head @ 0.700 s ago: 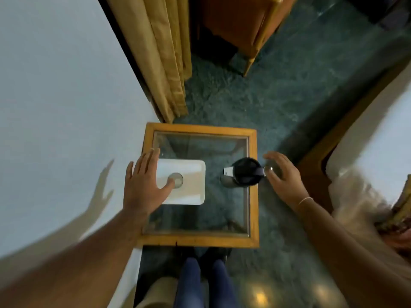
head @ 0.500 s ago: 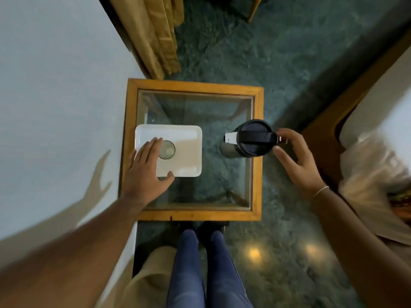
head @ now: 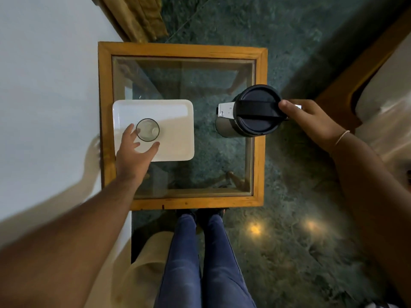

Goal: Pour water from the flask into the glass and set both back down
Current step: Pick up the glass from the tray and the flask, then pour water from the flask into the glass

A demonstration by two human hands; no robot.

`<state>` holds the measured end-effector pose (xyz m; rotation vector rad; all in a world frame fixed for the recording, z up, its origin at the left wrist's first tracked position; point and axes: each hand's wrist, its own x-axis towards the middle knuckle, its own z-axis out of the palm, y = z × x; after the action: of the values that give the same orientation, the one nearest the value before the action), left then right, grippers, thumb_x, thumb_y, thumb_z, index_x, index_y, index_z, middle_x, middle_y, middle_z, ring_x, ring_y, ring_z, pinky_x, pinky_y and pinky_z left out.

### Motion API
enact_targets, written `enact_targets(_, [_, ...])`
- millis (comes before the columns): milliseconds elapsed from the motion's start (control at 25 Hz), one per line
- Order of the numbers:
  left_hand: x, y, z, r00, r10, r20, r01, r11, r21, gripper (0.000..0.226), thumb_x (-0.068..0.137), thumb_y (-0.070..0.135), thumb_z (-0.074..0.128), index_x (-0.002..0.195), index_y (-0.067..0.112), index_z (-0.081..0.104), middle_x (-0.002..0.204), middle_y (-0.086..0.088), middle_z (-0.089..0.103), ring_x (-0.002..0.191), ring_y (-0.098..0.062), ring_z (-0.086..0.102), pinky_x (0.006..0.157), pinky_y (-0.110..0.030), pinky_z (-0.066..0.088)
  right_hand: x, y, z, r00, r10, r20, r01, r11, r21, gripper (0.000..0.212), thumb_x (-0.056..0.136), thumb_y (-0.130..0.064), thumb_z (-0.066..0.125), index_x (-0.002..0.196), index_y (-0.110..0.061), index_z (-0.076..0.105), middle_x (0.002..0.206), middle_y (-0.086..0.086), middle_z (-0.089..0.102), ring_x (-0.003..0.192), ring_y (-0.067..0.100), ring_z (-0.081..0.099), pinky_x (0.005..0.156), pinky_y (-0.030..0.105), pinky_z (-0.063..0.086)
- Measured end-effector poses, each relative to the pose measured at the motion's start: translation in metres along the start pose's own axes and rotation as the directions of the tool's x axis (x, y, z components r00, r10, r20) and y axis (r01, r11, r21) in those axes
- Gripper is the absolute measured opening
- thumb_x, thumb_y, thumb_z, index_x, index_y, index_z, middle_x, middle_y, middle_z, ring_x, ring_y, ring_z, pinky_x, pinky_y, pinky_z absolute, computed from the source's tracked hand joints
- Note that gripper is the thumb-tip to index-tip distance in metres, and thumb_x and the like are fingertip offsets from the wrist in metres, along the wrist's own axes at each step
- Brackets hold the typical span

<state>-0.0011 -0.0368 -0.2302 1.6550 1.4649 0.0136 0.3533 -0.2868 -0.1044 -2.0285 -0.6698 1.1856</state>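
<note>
A clear drinking glass (head: 147,130) stands upright on a white tray (head: 175,121) on the left half of the glass-topped table. My left hand (head: 133,152) wraps around the glass from the near left, fingers on its left side and thumb at its near side. A steel flask (head: 251,112) with a black lid stands near the table's right edge. My right hand (head: 311,121) grips the flask's handle from the right, thumb on top at the lid's rim. Both objects rest on their surfaces.
The square table has a wooden frame (head: 182,48) and a see-through top. A pale wall (head: 44,85) runs along the left, with curtain folds (head: 138,16) beyond it. My legs in blue jeans (head: 200,258) stand at the near edge. A wooden bed frame (head: 355,70) lies to the right.
My left hand slid forward and closed around the glass. My right hand moved in from beside the flask onto its handle. The camera tilted further down over the table.
</note>
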Motion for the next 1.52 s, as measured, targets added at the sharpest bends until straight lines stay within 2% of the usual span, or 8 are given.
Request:
enact_targets(120, [0.012,-0.005,0.006,1.0,-0.017,0.02,0.017,1.0,-0.007,0.082,0.085,0.049,0.093,0.156,0.037,0.053,0.162,0.004,0.062,0.142,-0.03,0.064,0.112,-0.058,0.06,0.004,0.006,0.003,0.999,0.009,0.033,-0.012,0.996,0.093,0.043,0.104,-0.056,0.055,0.09,-0.023,0.079,0.083,-0.002,0.084,0.08,0.002,0.076,0.079,0.013,0.056])
enact_targets(360, [0.04,-0.014,0.028,0.999,0.011,0.042,-0.011,1.0,0.005,0.085,0.083,0.057,0.092,0.155,0.03,0.055,0.158,-0.001,0.064,0.141,-0.031,0.061,0.118,-0.053,0.053,-0.006,0.041,0.031,0.999,-0.043,0.021,0.036,0.959,0.282,0.069,0.093,-0.079,0.057,0.073,-0.016,0.077,0.065,0.015,0.07,0.062,0.016,0.065,0.071,0.017,0.053])
enact_targets(520, [0.051,-0.01,0.038,0.997,0.058,0.044,-0.059,0.998,0.022,0.081,0.088,0.057,0.089,0.155,0.027,0.055,0.157,-0.004,0.064,0.14,-0.03,0.061,0.123,-0.051,0.049,-0.023,0.045,0.074,0.968,-0.018,-0.25,0.144,0.858,0.494,0.058,0.094,-0.074,0.059,0.066,-0.024,0.068,0.06,-0.008,0.059,0.053,0.013,0.048,0.051,0.021,0.037])
enact_targets(800, [0.044,0.015,0.04,0.983,0.18,-0.025,-0.18,0.983,0.03,0.07,0.089,0.051,0.09,0.148,0.024,0.063,0.15,-0.004,0.071,0.133,-0.028,0.066,0.12,-0.05,0.053,-0.009,0.025,0.119,0.827,0.101,-0.553,0.319,0.726,0.609,0.098,0.086,-0.074,0.069,0.064,0.017,0.038,0.062,0.043,0.028,0.056,0.059,0.028,0.054,0.028,0.045])
enact_targets(920, [0.033,0.034,0.034,0.972,0.222,-0.073,-0.221,0.975,0.022,0.075,0.086,0.054,0.092,0.15,0.028,0.062,0.151,-0.001,0.071,0.134,-0.024,0.067,0.116,-0.048,0.055,-0.004,0.011,0.116,0.824,0.097,-0.558,0.347,0.693,0.632,0.098,0.086,-0.071,0.071,0.063,0.017,0.037,0.06,0.045,0.029,0.053,0.064,0.03,0.049,0.054,0.044])
enact_targets(1120, [0.003,0.074,-0.003,0.951,0.269,-0.152,-0.274,0.962,-0.016,0.089,0.074,0.073,0.089,0.145,0.026,0.067,0.14,-0.001,0.077,0.122,-0.018,0.071,0.099,-0.038,0.065,-0.027,-0.034,0.091,0.794,0.0,-0.608,0.465,0.645,0.606,0.058,0.092,-0.064,0.067,0.053,-0.026,0.047,0.047,0.004,0.029,0.041,0.019,0.034,0.048,0.017,0.042])
enact_targets(1360, [-0.07,0.16,-0.088,0.938,0.323,-0.13,-0.338,0.934,-0.12,0.073,0.064,0.078,0.088,0.122,0.038,0.069,0.112,0.007,0.077,0.098,-0.015,0.077,0.062,0.004,0.05,-0.093,-0.154,0.033,0.755,0.041,-0.655,0.539,0.53,0.655,0.056,0.085,-0.06,0.074,0.06,-0.028,0.036,0.051,-0.005,0.03,0.041,0.006,0.037,0.041,0.016,0.037])
enact_targets(1520, [-0.123,0.239,-0.151,0.906,0.395,-0.15,-0.413,0.904,-0.108,0.066,0.058,0.074,0.093,0.112,0.043,0.072,0.102,0.014,0.081,0.094,-0.018,0.081,0.077,-0.018,0.059,-0.134,-0.248,-0.019,0.747,0.099,-0.657,0.525,0.519,0.675,0.049,0.069,-0.061,0.086,0.052,-0.025,0.058,0.045,-0.011,0.047,0.035,0.005,0.045,0.035,0.013,0.04])
